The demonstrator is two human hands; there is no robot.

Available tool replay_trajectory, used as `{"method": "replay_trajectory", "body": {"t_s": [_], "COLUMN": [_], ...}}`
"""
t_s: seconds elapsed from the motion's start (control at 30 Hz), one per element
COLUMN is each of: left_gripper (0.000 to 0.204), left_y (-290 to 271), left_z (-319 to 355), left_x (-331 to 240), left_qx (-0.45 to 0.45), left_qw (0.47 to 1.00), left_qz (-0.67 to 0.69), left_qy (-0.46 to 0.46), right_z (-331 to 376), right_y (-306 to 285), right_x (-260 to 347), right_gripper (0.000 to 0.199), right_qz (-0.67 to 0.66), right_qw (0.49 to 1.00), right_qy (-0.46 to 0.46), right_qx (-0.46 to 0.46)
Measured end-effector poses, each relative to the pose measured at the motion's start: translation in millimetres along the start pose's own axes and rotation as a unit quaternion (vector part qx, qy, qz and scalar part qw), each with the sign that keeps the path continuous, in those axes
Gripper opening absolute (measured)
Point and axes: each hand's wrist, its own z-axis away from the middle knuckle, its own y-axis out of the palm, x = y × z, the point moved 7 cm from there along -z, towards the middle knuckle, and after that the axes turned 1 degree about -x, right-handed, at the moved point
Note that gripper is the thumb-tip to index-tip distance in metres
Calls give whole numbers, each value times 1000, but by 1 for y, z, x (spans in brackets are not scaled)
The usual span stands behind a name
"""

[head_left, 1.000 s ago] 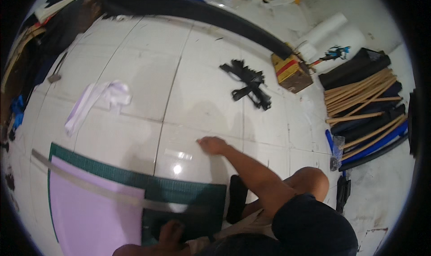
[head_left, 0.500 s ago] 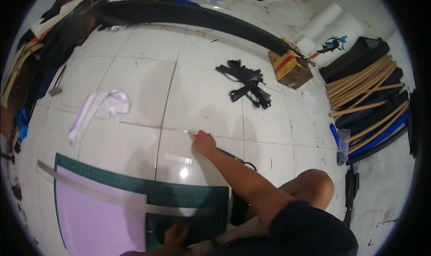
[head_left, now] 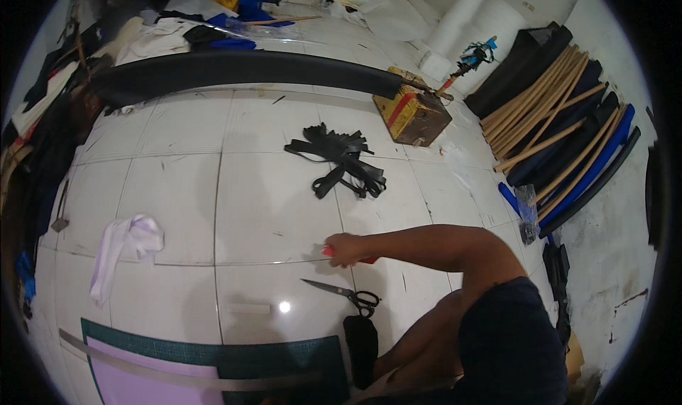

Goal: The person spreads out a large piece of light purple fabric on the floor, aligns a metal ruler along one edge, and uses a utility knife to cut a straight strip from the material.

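Note:
My right hand (head_left: 346, 250) is closed around a red-handled tool (head_left: 369, 260) above the white tiles; its working end is too small to make out. Black-handled scissors (head_left: 348, 294) lie just nearer to me, blades pointing left, beside my dark-clad foot. Only a sliver of my left hand (head_left: 273, 401) shows at the bottom edge, its fingers hidden. Close by it, a long metal ruler (head_left: 177, 376) crosses a lilac sheet (head_left: 135, 362) on a green cutting mat (head_left: 284, 352).
Black strips (head_left: 341, 160) lie heaped mid-floor, and a twisted white-lilac cloth (head_left: 121, 252) lies left. A long black roll (head_left: 249, 69) spans the back, its end at a yellow-brown block (head_left: 415, 114). Wooden sticks (head_left: 536, 110) and rolls line the right wall.
My view has tilted up and shifted right. My right hand, still holding the red tool, has moved right, and the scissors show fully. My left hand has almost left the picture.

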Motion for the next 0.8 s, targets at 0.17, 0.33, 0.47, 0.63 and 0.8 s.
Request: {"method": "replay_trajectory", "body": {"t_s": [0.17, 0.33, 0.47, 0.63, 0.8], "left_gripper": [19, 17, 17, 17, 20], "left_y": [-16, -44, -80, -150, -158], "left_z": [-21, -51, -52, -48, -63], "left_x": [-26, -63, -90, -108, -236], "left_qx": [-92, -153, -222, -259, -177], "left_qw": [995, 983, 964, 948, 905], "left_qz": [-3, -56, -104, -171, -387], "left_qy": [-49, -89, -106, -67, 21], "right_z": [26, 52, 125, 127, 36], "right_y": [-115, -317, -473, -515, -301], "right_x": [-124, -257, -273, -275, -211], "right_gripper": [42, 32, 47, 24, 23], "right_qz": [-236, -260, -118, -281, -557], "right_qw": [945, 819, 620, 494, 610], "right_qy": [55, 78, 165, -97, -190], "right_qx": [-220, -505, -758, -817, -531]}}
